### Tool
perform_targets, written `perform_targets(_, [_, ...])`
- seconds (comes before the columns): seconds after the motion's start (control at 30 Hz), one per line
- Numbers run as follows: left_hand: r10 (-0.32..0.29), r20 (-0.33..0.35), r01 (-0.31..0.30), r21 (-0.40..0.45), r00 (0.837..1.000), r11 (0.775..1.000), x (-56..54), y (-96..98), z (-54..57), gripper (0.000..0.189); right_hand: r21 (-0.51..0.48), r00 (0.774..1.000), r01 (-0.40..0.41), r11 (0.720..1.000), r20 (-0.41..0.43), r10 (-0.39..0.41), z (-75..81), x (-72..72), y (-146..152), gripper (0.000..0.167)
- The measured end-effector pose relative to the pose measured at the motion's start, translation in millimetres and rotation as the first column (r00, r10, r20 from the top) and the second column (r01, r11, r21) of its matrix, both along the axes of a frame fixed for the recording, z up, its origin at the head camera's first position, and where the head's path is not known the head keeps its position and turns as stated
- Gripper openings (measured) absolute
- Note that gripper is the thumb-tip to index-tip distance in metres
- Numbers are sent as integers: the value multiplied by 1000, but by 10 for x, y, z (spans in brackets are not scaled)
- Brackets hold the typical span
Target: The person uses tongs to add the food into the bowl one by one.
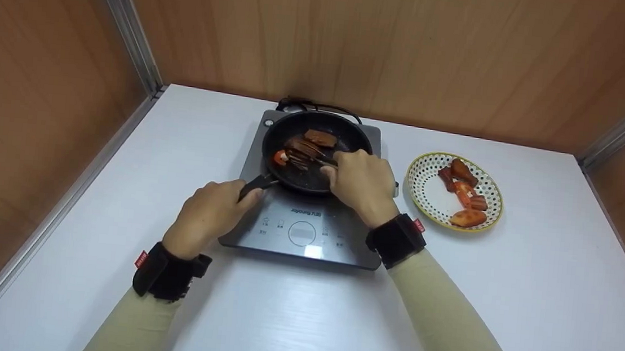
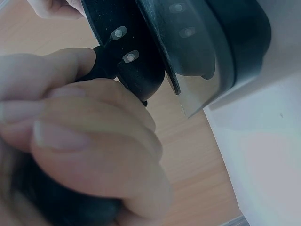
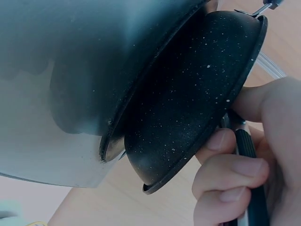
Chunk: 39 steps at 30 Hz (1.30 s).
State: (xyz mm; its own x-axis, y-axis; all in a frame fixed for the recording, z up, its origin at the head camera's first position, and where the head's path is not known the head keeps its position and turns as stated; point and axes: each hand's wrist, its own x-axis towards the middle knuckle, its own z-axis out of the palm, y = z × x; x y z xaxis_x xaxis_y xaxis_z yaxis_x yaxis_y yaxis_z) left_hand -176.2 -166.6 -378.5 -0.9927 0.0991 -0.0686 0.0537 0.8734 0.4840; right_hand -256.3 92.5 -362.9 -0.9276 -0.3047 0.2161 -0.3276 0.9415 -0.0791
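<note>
My left hand [image 1: 213, 212] grips the black handle [image 1: 258, 185] of a frying pan [image 1: 312, 184], fingers wrapped round it in the left wrist view. The pan sits on a grey induction cooker [image 1: 251, 227]. Over the pan's right side, my right hand [image 1: 365, 183] holds what look like tongs [image 3: 256, 188] by a black ribbed handle with metal edges. Their slotted metal end is among the food in the pan: a brown slab [image 1: 320, 138], a darker brown piece [image 1: 301, 145] and an orange-red piece [image 1: 280, 157]. Whether the tongs pinch anything is unclear.
To the right of the cooker, a yellow-rimmed dotted plate [image 1: 424, 191] bears several pieces of food, including a drumstick-like one [image 1: 464, 172]. A black cord [image 1: 330, 107] runs behind the pan. Wood-patterned panels [image 1: 358, 44] enclose the white table [image 1: 278, 314] at the back and sides.
</note>
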Motion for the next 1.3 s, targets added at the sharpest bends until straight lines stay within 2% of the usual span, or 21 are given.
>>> perform_targets(0.2, [0,2,0,4,1000,1000,-1,-1,-2,42,-28,999,-14,1000,-34,13,77,87,145,44])
perform_targets(0.4, [0,-7,0,4,1000,1000,12,-11,1,42,-61,999,17,998,-38,-19,189,190,441,46])
perform_targets(0.67, [5,-11,-5,2,1000,1000,11,-26,1,42,-158,987,29,987,-154,-54,296,260,984,43])
perform_targets(0.83, [0,-18,0,2,1000,1000,21,-25,-2,42,-212,988,108,971,-82,-128,313,244,1418,49])
perform_targets(0.97, [-7,-24,7,11,1000,1000,40,-27,14,42,-210,978,205,956,12,-207,239,192,1796,62])
perform_targets(1.13, [-1,-15,1,14,1000,1000,41,-23,17,42,-155,950,306,939,121,-289,54,120,2236,77])
perform_targets(1.3, [4,-11,-3,9,1000,1000,37,-28,6,42,-88,921,353,932,209,-329,-174,65,2481,80])
